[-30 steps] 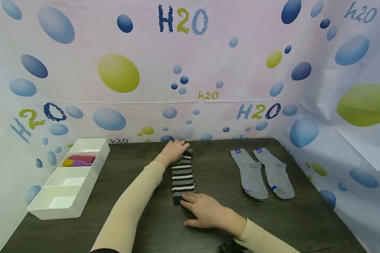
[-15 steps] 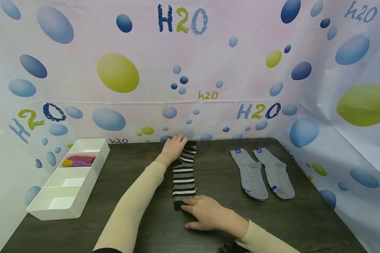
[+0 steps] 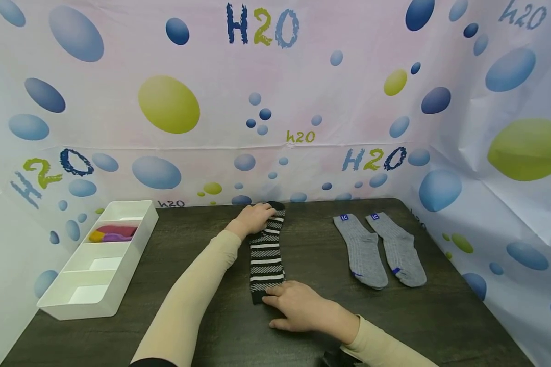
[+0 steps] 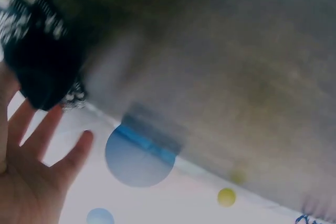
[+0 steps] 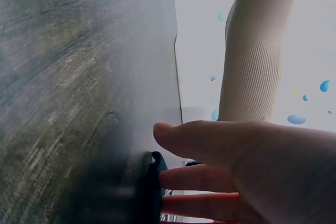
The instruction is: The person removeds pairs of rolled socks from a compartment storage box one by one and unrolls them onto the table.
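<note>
A black-and-white striped sock (image 3: 265, 262) lies lengthwise on the dark table in the head view. My left hand (image 3: 253, 218) rests at its far end, fingers over the left side of the fabric. In the left wrist view, the sock's dark end (image 4: 44, 69) meets the fingertips of my left hand (image 4: 34, 166), whose fingers are spread and fairly straight. At the near end, my right hand (image 3: 300, 308) touches the sock's dark edge with extended fingertips, palm down. The right wrist view has the straight fingers of my right hand (image 5: 226, 177) against that dark edge (image 5: 152, 182).
Two grey socks (image 3: 366, 260) with blue marks lie side by side to the right. On the left stands a white divided tray (image 3: 135, 265); one compartment holds a folded red, purple and yellow item (image 3: 114, 233). A printed sheet (image 3: 303, 92) hangs behind the table (image 3: 312, 244).
The striped sock's far end was drawn out farther back and right, and its near end shifted slightly toward me. My left hand has since come back a little. The right hand barely moved.
</note>
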The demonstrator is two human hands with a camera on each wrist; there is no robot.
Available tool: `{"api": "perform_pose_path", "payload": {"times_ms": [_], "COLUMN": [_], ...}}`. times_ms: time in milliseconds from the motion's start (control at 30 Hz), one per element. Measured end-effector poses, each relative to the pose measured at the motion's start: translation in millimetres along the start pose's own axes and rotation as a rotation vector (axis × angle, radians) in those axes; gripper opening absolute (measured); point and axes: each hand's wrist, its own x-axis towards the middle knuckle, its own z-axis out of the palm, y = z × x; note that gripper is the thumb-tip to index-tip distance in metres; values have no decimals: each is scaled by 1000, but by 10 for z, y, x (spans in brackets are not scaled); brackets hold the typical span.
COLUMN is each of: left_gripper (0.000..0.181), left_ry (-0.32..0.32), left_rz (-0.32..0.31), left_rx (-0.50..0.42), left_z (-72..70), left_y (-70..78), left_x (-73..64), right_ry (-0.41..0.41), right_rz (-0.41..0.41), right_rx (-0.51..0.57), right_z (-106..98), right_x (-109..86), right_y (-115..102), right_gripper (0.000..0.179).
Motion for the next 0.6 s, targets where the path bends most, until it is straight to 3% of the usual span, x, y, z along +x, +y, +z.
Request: {"api": "perform_pose_path", "payload": {"times_ms": [133,233,400,600], "left_gripper": [55,57,52,52], "left_ry": [-181,-250,-248,-225], "left_rz": [-87,-143,-184,-226], "left_rx": [-25,-49,-75,-72], "left_z": [-105,-164,-205,-170], "left_y": [-14,-59,-201,-337], "left_x": [-18,-62,-200,-394], "right_ry": [33,45,23,74], "right_rz": [26,71,170,282], "right_rx": [15,14,-9,-63], "right_z": [-6,-13,-20,13], "right_x": [9,14,31,35], "right_y": [-3,3,32,162], "right_gripper": [42,40,45,35]}}
